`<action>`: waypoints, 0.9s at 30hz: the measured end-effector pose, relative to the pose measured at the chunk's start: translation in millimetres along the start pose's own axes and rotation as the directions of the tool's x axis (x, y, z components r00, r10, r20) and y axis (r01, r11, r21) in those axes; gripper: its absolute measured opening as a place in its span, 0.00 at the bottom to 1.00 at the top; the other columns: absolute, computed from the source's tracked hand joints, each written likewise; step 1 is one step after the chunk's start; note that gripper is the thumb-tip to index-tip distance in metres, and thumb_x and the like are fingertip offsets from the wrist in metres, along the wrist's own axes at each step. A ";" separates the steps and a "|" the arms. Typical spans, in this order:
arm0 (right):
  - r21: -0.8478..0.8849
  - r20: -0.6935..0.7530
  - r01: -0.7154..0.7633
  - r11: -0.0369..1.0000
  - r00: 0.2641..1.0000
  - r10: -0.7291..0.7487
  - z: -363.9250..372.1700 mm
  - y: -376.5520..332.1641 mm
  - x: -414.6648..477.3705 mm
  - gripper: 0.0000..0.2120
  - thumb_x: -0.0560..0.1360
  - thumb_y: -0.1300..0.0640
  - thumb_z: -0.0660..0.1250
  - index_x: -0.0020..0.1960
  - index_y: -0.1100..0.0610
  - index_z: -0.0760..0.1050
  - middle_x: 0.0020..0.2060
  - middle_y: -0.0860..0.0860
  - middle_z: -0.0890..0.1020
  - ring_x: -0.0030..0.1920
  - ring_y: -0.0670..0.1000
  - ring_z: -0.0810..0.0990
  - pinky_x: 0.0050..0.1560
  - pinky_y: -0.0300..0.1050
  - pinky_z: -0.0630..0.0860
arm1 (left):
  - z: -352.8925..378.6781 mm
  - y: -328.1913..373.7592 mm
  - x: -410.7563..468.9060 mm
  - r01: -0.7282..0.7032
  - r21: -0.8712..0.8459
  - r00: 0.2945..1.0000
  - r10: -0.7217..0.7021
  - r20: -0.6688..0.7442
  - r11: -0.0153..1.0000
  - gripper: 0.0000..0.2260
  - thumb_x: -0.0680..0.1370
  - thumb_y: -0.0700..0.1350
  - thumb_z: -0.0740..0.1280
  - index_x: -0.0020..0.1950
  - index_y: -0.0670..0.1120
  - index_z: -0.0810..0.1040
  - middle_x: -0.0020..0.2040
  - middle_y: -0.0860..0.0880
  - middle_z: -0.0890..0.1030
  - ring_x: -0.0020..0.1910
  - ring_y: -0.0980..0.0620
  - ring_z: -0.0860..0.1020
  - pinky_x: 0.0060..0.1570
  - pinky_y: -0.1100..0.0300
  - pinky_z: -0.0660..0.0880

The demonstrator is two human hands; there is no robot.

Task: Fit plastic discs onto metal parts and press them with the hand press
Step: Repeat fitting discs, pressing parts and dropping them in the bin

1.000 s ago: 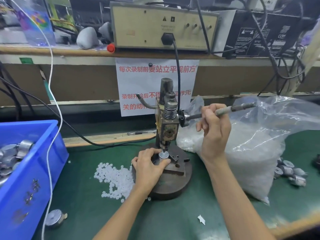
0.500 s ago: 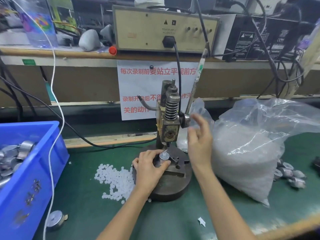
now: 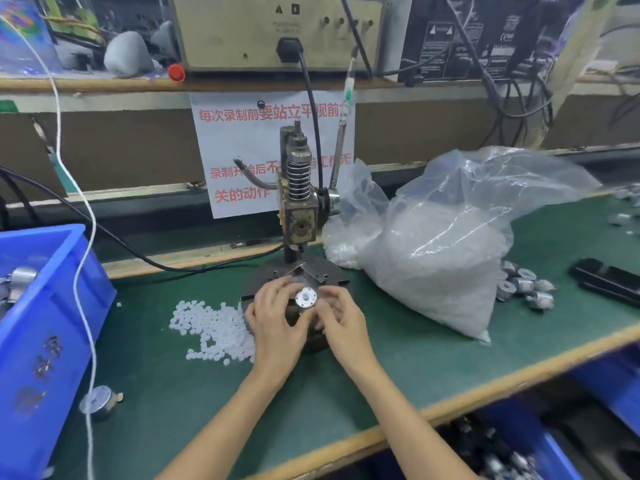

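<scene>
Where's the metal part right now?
Centre of the head view: the metal part is held between the left hand and right hand, over the press base, right of the pile of discs.

The left hand (image 3: 277,323) and right hand (image 3: 341,323) cover the front of the press's round base (image 3: 329,271) and all but the top face of the metal part (image 3: 306,297). Whether the right fingers pinch it or only touch it cannot be told. The press column (image 3: 299,188) hides mid-lines of the red-lettered notice (image 3: 242,140). The left edge cuts off the blue crate (image 3: 52,306) — and the blue bin (image 3: 526,441) at lower right holds only a blur.
</scene>
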State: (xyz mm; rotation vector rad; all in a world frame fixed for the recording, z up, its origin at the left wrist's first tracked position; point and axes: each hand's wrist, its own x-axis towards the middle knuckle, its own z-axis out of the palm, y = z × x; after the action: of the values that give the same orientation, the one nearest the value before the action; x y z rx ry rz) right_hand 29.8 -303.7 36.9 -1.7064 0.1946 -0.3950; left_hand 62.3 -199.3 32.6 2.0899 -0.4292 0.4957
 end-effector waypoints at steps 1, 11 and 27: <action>0.063 0.025 -0.002 0.998 1.000 0.001 -3.4 -3.1 -4.1 0.05 0.78 0.62 0.63 0.51 0.55 0.75 0.41 0.48 0.81 0.36 0.42 0.77 0.38 0.35 0.73 | -0.4 8.1 -9.8 -0.020 -0.030 1.000 0.021 0.015 0.999 0.14 0.70 0.41 0.73 0.52 0.53 0.77 0.55 0.59 0.75 0.59 0.55 0.71 0.56 0.64 0.56; 0.156 -0.122 -0.061 0.986 0.989 0.080 -112.2 12.7 -94.7 0.03 0.77 0.63 0.64 0.45 0.60 0.76 0.34 0.47 0.82 0.38 0.44 0.81 0.41 0.36 0.76 | 44.8 96.8 -99.0 -0.030 -0.280 0.946 0.117 0.302 0.960 0.12 0.72 0.40 0.70 0.48 0.54 0.72 0.44 0.58 0.73 0.43 0.58 0.74 0.47 0.48 0.73; 0.120 -0.585 -0.723 0.680 0.501 0.637 -251.0 214.4 -225.5 0.16 0.79 0.56 0.61 0.66 0.57 0.69 0.53 0.55 0.78 0.47 0.57 0.81 0.48 0.49 0.79 | 112.4 125.7 -188.1 -0.043 -0.251 0.742 0.200 0.640 0.967 0.11 0.75 0.40 0.69 0.38 0.55 0.74 0.34 0.57 0.77 0.36 0.57 0.73 0.37 0.70 0.67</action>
State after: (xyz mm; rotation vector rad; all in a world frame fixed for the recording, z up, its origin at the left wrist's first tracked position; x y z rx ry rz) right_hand -251.1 -494.2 -174.3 -1.4346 1.3679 -0.2900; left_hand -139.1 -338.9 -29.0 1.9717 -0.9947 -0.2543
